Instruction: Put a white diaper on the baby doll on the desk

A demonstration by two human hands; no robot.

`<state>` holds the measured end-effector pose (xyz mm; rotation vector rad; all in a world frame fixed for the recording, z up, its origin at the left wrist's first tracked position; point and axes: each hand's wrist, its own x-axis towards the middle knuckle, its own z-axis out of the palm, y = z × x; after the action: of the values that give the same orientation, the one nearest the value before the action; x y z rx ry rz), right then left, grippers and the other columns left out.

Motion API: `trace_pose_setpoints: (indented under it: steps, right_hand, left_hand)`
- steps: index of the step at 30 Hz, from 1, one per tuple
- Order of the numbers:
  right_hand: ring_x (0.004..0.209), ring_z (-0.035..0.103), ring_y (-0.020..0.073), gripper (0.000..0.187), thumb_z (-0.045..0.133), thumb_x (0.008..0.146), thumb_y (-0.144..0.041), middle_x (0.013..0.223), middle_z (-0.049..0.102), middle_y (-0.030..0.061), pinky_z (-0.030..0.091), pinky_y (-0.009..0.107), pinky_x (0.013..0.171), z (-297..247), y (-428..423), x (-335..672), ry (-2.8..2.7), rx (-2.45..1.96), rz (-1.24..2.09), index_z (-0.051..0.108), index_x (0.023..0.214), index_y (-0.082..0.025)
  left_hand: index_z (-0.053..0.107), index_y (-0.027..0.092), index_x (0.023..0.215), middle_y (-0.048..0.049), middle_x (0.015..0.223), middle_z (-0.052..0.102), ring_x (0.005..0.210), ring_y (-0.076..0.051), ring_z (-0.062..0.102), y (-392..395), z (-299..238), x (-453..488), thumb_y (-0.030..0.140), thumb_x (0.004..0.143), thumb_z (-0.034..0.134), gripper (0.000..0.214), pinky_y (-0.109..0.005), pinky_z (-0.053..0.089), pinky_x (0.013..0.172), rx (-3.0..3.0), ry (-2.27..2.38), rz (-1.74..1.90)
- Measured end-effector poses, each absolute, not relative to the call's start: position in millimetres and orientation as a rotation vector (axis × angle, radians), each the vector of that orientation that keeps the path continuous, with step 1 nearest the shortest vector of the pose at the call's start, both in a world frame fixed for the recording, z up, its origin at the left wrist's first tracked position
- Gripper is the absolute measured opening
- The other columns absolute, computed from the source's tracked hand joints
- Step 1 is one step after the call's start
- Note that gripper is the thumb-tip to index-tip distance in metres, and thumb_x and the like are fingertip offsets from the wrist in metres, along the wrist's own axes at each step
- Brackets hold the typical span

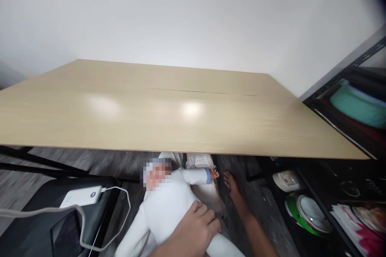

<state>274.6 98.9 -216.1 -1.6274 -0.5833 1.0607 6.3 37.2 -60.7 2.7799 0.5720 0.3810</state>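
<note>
My left hand [193,231] comes in from the bottom edge, its fingers curled round the body of a doll [169,204] dressed in white. The doll lies on its back below the near edge of the table, head towards the table, one arm with a blue cuff stretched right. A bare foot [233,186] and lower leg rest on the floor just right of the doll. My right hand is out of view.
A wide light wooden table [181,116] fills the middle, against a white wall. At lower left a white power bank [81,196] with a cable lies on a black seat. A dark shelf at right holds a teal basin [358,106], bowls [304,213] and printed packets.
</note>
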Motion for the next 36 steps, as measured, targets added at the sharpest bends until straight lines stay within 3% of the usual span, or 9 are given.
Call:
trace_pose_setpoints:
  steps: [4,6,9,16,19,24,27,31,36]
  right_hand:
    - [0.121,0.061,0.0314,0.048,0.069,0.08,-0.064,0.123,0.071,0.0097,0.045,0.049,0.111,-151.7,84.2,259.2,-0.866,-1.602,0.879,0.072,0.109,-0.025]
    - [0.124,0.06,0.0298,0.039,0.068,0.091,-0.05,0.129,0.069,0.0095,0.044,0.047,0.113,-110.8,80.5,244.5,-1.364,-1.519,0.888,0.072,0.121,-0.027]
    - [0.135,0.053,0.0289,0.054,0.069,0.092,-0.035,0.143,0.063,0.0094,0.04,0.045,0.117,-65.2,83.4,211.0,-2.062,-1.399,0.772,0.059,0.145,-0.029]
    - [0.1,0.067,0.0249,0.025,0.055,0.091,-0.019,0.111,0.073,0.0097,0.048,0.034,0.089,-28.5,122.1,122.9,-2.538,-1.391,0.657,0.062,0.114,-0.018]
    - [0.104,0.065,0.0257,0.028,0.058,0.088,-0.02,0.113,0.072,0.0096,0.048,0.036,0.094,-1.6,122.1,102.1,-2.512,-1.2,0.609,0.061,0.116,-0.019]
    - [0.1,0.066,0.0232,0.049,0.056,0.073,-0.01,0.11,0.073,0.0038,0.05,0.033,0.087,43.9,89.0,106.7,-2.02,-1.138,0.814,0.062,0.119,-0.024]
    - [0.091,0.066,0.0233,0.036,0.056,0.077,-0.016,0.104,0.073,0.002,0.053,0.033,0.078,54.8,74.6,124.6,-1.587,-1.199,0.896,0.063,0.111,-0.027]
    - [0.097,0.067,0.0253,0.023,0.056,0.085,-0.032,0.106,0.073,0.0032,0.056,0.035,0.083,55.7,84.0,144.8,-1.304,-1.229,0.83,0.06,0.108,-0.028]
    - [0.092,0.068,0.0258,0.028,0.056,0.087,-0.028,0.108,0.075,0.0048,0.052,0.033,0.077,62.8,125.9,178.9,-1.48,-1.378,0.594,0.061,0.115,-0.027]
  left_hand:
    - [0.064,0.022,0.101,-0.005,0.095,0.072,0.086,-0.026,0.065,32.4,-52.5,9.8,0.05,0.081,0.081,0.038,-0.043,0.045,0.078,2.734,0.574,0.078]
    - [0.066,0.022,0.103,-0.0071,0.096,0.074,0.09,-0.029,0.066,28.2,-50.0,11.0,0.05,0.076,0.082,0.042,-0.045,0.047,0.08,2.707,0.579,0.005]
    - [0.068,0.023,0.106,-0.0084,0.095,0.076,0.092,-0.031,0.067,22.3,-47.5,11.3,0.048,0.079,0.079,0.038,-0.047,0.049,0.088,2.739,0.593,-0.006]
    - [0.069,0.02,0.101,-0.0102,0.091,0.073,0.082,-0.03,0.066,20.8,-21.7,1.9,0.056,0.081,0.08,0.043,-0.046,0.052,0.081,2.918,0.691,0.004]
    - [0.068,0.017,0.114,-0.0078,0.096,0.074,0.086,-0.027,0.066,17.6,-0.5,-17.9,0.051,0.092,0.073,0.042,-0.042,0.052,0.085,2.984,0.667,0.344]
    - [0.06,0.035,0.134,0.0028,0.102,0.075,0.098,-0.016,0.067,4.8,27.1,-95.7,0.033,0.108,0.053,0.027,-0.029,0.052,0.103,2.847,0.517,1.175]
    - [0.055,0.033,0.135,-0.0045,0.107,0.07,0.105,-0.026,0.066,7.8,33.4,-144.7,0.029,0.096,0.067,0.041,-0.045,0.055,0.1,2.666,0.966,1.497]
    - [0.042,0.028,0.146,-0.0151,0.139,0.063,0.122,-0.037,0.066,49.2,45.2,-166.6,0.046,0.086,0.076,0.071,-0.051,0.059,0.096,2.333,1.555,1.109]
    - [0.049,0.025,0.139,-0.0087,0.126,0.074,0.11,-0.033,0.073,134.6,71.3,-149.7,0.056,0.095,0.059,0.054,-0.039,0.057,0.088,2.199,1.407,0.696]
